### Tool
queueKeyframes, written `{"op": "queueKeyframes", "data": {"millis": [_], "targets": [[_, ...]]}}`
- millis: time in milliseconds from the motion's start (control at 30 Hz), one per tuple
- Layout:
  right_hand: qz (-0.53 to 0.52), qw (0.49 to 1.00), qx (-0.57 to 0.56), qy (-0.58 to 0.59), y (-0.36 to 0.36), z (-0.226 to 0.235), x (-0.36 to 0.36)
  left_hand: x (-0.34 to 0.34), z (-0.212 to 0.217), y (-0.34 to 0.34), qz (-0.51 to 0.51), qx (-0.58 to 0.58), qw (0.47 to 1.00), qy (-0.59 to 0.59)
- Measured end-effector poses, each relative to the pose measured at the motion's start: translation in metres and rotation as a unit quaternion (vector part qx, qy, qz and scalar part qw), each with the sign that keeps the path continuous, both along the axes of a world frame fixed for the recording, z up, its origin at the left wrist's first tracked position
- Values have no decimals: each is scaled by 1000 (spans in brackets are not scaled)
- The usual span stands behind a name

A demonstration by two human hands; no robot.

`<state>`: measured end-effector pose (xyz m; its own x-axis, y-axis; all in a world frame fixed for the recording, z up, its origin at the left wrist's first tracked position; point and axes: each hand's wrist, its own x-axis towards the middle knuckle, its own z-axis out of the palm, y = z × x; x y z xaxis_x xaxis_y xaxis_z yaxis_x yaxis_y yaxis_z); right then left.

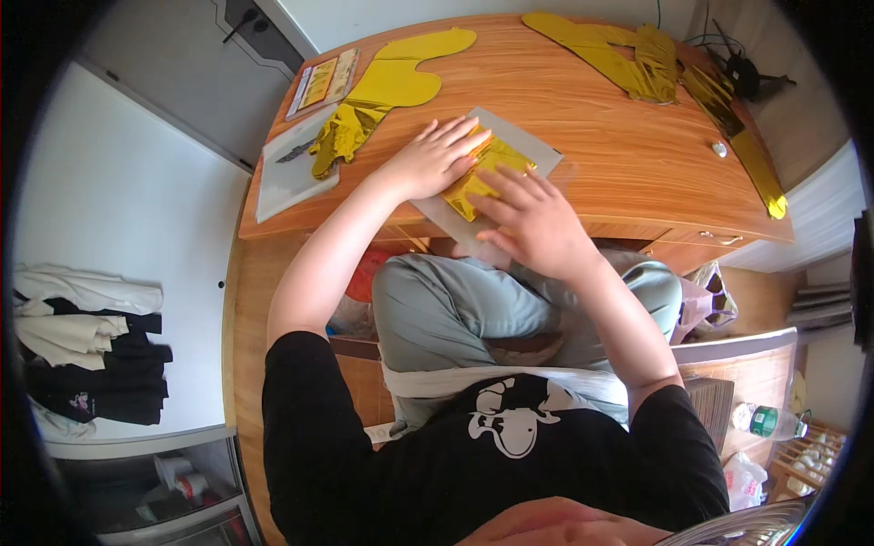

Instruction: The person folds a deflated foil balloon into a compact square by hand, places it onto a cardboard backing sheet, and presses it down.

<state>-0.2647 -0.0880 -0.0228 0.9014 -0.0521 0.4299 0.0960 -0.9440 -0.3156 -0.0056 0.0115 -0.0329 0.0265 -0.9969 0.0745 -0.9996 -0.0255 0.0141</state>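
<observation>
A folded piece of gold foil, like a flat foil balloon, lies on a greyish translucent plastic sleeve at the desk's front edge. My left hand rests flat across its upper left part, fingers stretched out. Over its right side is my right hand, slightly blurred, with fingers spread and tips at the foil; whether they press on it I cannot tell. The sleeve's near end hangs past the desk edge above my lap.
An uninflated gold foil balloon lies at the desk's left, its crumpled end over a clear plastic sleeve. Beside it is a printed packet. More flat gold foil spans the far right, near a black router and a small white object.
</observation>
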Motion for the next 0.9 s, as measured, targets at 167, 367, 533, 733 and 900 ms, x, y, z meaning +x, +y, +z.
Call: {"op": "queueKeyframes", "data": {"millis": [167,367,533,733,900], "targets": [[24,996,-85,6,-8,-18,-5,3,6,-19,-19,-4,994,104],[-55,996,-73,15,-25,-17,-9,10,19,-59,-11,-113,857,502],[-109,990,-84,25,-35,-18,-6,-11,21,-100,-78,-41,932,352],[-102,993,-64,19,-40,-17,-8,-27,0,-122,-114,-11,982,149],[-128,985,105,-42,-37,-10,-37,-22,-7,-118,-126,-29,988,84]]}}
